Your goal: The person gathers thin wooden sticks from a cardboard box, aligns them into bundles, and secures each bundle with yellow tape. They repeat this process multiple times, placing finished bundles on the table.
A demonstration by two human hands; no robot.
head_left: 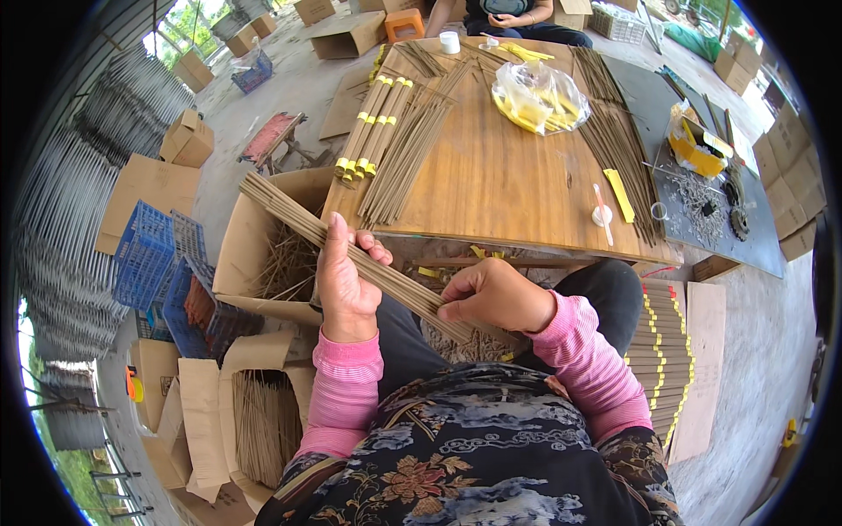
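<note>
A bundle of thin brown incense sticks (386, 277) slants across my lap, its far end up to the left. My left hand (347, 285) is closed around its middle, thumb pointing up along it. Near the lower right end, my right hand (502, 296) pinches the sticks between thumb and fingers. Beyond my hands, loose incense sticks (408, 153) lie on the wooden table (500, 197). Beside them are rolled bundles with yellow bands (373, 127). More loose sticks (618, 145) line the table's right side.
Cardboard boxes with sticks stand left of me, one by the table (232, 254), one lower (206, 421). A plastic bag of yellow strips (539, 96) and a small white pot (602, 215) sit on the table. Banded bundles (658, 351) lie at right. A person (513, 17) sits opposite.
</note>
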